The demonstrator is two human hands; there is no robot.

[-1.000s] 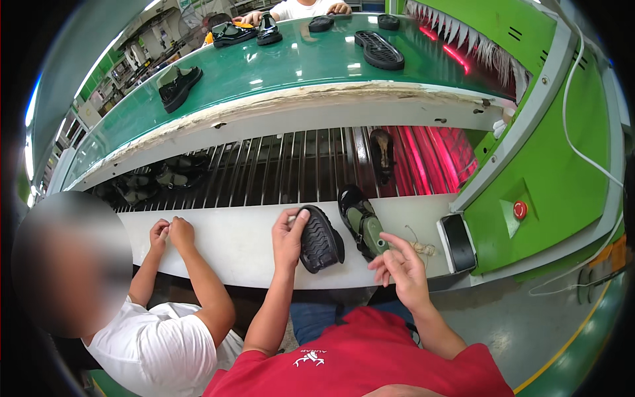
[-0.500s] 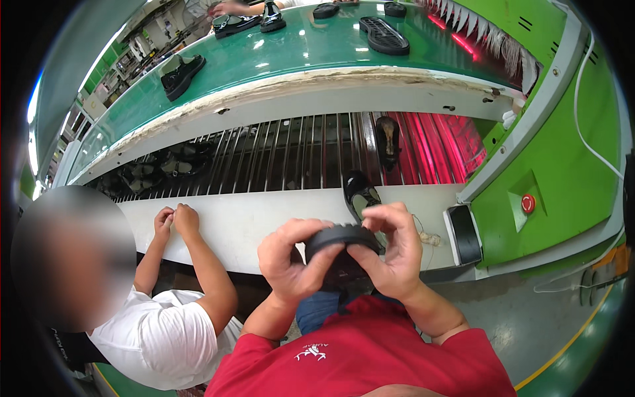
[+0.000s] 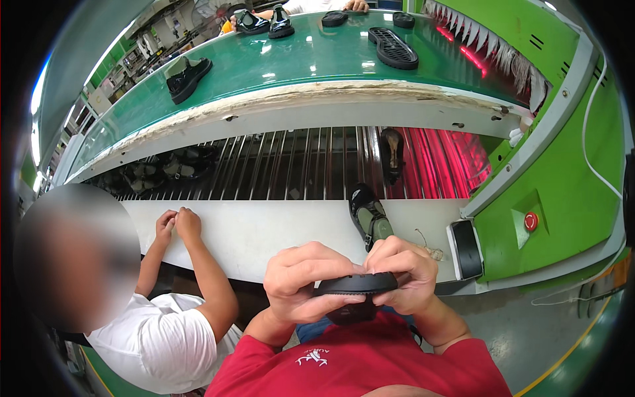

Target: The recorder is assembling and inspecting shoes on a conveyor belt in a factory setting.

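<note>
White workbench [image 3: 264, 231] behind, both hands [image 3: 354, 278] clenched around black shoe sole [image 3: 357, 284].

A glossy black shoe [image 3: 370, 215] lies on the white bench [image 3: 264, 231] beside a co-worker in a white shirt [image 3: 155, 341], while black shoes [image 3: 187, 74] and a black sole [image 3: 395, 47] ride the green belt [image 3: 297, 63] above the metal rollers [image 3: 291, 162].

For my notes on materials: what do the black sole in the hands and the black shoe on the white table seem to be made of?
Black sole: probably rubber or a similar moulded material; matte, ribbed rim, held by left hand and right hand. Black shoe: perhaps patent or synthetic leather; glossy highlights. White table.
</note>
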